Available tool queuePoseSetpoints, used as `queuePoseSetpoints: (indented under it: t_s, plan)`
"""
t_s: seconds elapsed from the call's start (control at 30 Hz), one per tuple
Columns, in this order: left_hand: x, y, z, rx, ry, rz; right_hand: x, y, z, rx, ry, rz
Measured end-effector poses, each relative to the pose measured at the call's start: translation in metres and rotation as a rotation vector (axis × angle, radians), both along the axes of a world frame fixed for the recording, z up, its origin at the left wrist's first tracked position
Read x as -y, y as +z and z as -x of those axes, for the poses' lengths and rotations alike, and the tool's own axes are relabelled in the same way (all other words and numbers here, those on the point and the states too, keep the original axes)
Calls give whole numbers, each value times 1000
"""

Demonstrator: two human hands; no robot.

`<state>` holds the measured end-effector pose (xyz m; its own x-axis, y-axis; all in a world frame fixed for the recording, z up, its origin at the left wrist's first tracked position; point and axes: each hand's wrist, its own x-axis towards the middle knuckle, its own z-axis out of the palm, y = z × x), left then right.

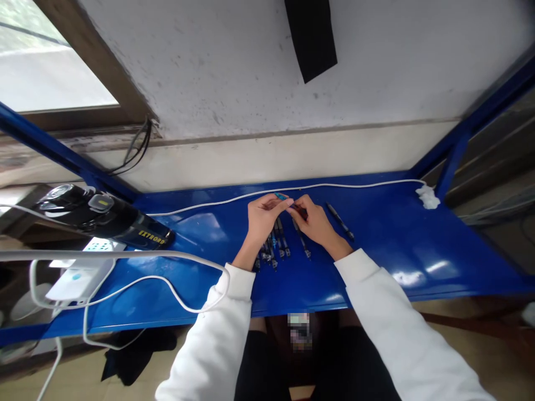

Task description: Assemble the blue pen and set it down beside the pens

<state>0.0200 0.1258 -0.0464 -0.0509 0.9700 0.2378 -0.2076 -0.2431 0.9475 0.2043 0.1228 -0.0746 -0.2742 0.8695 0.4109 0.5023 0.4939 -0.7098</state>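
Both hands meet over the middle of the blue worktop (376, 239): left hand (262, 217) and right hand (315, 223) pinch the same small pen (288, 201) between their fingertips. A row of pens (276, 248) lies just under them, one lone black pen (339, 221) to the right.

This looks like a plain workroom or small assembly corner rather than a home room. The main landmark is a blue metal shelf (418, 245) with slanted blue frame bars, used as a workbench. Behind it stands a rough, stained white wall (234, 72), and up to its left a window (37, 61) in a worn brown frame. On the shelf's left end lies a black bottle (104, 218). A white cable (334, 187) runs along its back edge, and a row of pens (276, 245) lies near its middle.
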Motion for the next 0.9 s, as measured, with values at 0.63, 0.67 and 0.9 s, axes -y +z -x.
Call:
queuePoseSetpoints:
  t_s: [0.63,0.67,0.9]
  plan:
    - [-4,-6,6,38,106,-2,-3,2,-3,-5,0,-29]
    - [-5,-7,7,58,110,-6,-3,3,-4,6,17,-45]
    - [-12,-10,16,228,129,47,-3,3,-6,25,29,-94]
